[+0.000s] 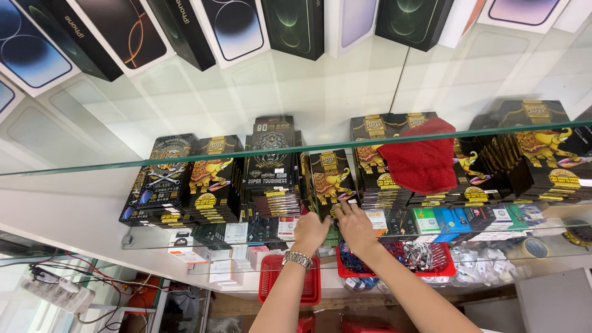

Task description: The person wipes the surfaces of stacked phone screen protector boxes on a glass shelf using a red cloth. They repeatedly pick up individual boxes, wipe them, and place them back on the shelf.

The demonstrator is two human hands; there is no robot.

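My left hand (pixel 310 231), with a metal watch (pixel 298 259) on its wrist, is curled with its back to me at the front edge of a glass shelf (pixel 185 161). Its fingers are hidden, so I cannot tell if it holds anything. My right hand (pixel 354 223) lies beside it. Its fingers are spread and touch the lower front of a stack of black flat packs with a gold elephant picture (pixel 330 182). More stacks of similar black packs (pixel 213 182) fill the shelf on both sides.
A red cloth (pixel 422 157) lies on the packs at the right. Phone boxes (pixel 126 31) line the shelf above. Red plastic baskets (pixel 271 277) with small items sit below, next to small coloured boxes (pixel 444 219). A power strip with cables (pixel 58 293) is at lower left.
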